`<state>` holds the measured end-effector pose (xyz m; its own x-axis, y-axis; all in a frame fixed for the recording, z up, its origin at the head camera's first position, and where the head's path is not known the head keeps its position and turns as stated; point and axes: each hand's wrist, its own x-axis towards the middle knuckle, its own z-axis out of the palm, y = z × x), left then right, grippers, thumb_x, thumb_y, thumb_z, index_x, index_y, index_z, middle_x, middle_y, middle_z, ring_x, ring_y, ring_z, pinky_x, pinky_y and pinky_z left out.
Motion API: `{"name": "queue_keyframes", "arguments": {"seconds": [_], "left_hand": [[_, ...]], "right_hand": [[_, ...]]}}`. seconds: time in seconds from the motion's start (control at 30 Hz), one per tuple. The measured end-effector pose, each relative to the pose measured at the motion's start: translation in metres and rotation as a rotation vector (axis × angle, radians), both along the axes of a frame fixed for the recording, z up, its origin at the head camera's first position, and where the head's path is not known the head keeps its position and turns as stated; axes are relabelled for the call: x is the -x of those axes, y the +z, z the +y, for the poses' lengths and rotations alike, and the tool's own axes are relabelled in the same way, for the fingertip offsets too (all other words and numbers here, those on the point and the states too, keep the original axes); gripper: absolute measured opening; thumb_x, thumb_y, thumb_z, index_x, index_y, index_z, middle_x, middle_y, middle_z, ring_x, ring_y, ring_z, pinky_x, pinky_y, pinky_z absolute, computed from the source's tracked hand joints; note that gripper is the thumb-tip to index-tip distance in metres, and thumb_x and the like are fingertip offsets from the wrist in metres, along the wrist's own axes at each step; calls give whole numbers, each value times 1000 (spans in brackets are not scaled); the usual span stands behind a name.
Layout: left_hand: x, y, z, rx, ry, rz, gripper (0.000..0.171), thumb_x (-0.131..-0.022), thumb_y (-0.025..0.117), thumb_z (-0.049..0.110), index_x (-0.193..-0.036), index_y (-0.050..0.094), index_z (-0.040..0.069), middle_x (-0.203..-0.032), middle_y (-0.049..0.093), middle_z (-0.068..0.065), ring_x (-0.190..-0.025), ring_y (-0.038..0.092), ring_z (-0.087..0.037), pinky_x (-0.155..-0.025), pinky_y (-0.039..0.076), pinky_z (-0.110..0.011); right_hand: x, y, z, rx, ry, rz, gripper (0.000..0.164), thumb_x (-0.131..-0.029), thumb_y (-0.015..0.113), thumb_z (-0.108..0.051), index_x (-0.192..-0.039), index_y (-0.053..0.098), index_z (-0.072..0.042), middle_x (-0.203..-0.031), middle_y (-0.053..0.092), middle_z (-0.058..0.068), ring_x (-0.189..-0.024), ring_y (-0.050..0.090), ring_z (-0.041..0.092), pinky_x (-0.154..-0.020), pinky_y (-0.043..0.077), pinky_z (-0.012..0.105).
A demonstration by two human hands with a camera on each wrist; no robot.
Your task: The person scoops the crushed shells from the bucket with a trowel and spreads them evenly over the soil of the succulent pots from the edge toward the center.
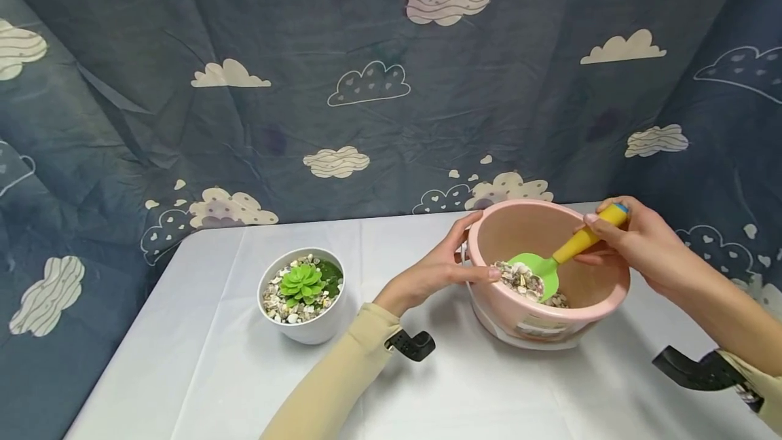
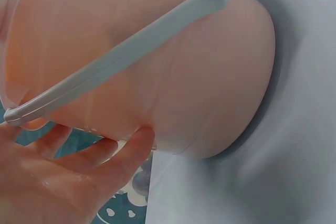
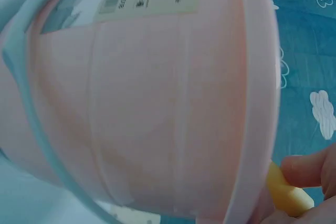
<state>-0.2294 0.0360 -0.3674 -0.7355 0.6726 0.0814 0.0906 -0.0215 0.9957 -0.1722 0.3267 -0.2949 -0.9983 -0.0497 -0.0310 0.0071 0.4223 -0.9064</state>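
Observation:
A pink bucket stands at the right of the table. My left hand grips its left rim, thumb over the edge and fingers along the outer wall. My right hand holds the yellow handle of a toy shovel. Its green scoop is tilted inside the bucket and carries small pale stones or shell bits. More such bits lie on the bucket floor, partly hidden. In the right wrist view the bucket wall hides the scoop; only part of the handle shows.
Left of the bucket, a white pot holds a green succulent among pebbles. The bucket's pale carrying handle hangs down its side. A dark cloud-print curtain stands behind the white-covered table.

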Motion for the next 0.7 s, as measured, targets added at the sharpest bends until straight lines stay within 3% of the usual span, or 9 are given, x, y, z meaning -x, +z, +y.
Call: {"name": "queue_keyframes", "arguments": {"seconds": [0.2, 0.3, 0.43, 0.57, 0.7], "left_hand": [[-1, -1, 0, -10, -5, -4, 92, -79, 78, 21, -152, 26, 39, -153, 27, 13, -140, 28, -17, -105, 34, -35], [0, -1, 0, -14, -3, 2, 92, -79, 79, 21, -152, 27, 39, -153, 27, 13, -139, 27, -14, -105, 33, -36], [0, 0, -1, -6, 8, 2, 92, -78, 80, 22, -151, 28, 39, -152, 29, 14, -137, 27, -6, -108, 28, -39], [0, 0, -1, 4, 2, -7, 92, -78, 80, 23, -152, 27, 40, -152, 28, 14, -137, 26, -5, -109, 26, -40], [0, 0, 0, 8, -9, -14, 92, -79, 79, 24, -151, 26, 42, -151, 27, 15, -137, 25, -6, -110, 26, -40]], "right_hand": [[-16, -1, 10, 35, -53, -2, 26, -103, 51, -19, -117, 33, -7, -99, 61, 1, -82, 70, 14, -70, 58, 36], [-22, -3, 11, 25, -82, 9, 27, -103, 51, -21, -117, 35, -4, -104, 53, 11, -83, 70, 11, -72, 58, 37], [-24, -5, 12, 48, -95, 16, 30, -103, 53, -22, -117, 37, -1, -104, 54, 10, -84, 69, 10, -72, 58, 37], [-26, -6, 19, 251, -96, -9, 31, -100, 58, -20, -115, 38, 0, -97, 62, 2, -82, 71, 15, -69, 58, 36], [-29, -9, 26, 436, -95, -8, 34, -99, 59, -18, -115, 37, 2, -96, 66, 2, -83, 72, 19, -68, 57, 35]]}}
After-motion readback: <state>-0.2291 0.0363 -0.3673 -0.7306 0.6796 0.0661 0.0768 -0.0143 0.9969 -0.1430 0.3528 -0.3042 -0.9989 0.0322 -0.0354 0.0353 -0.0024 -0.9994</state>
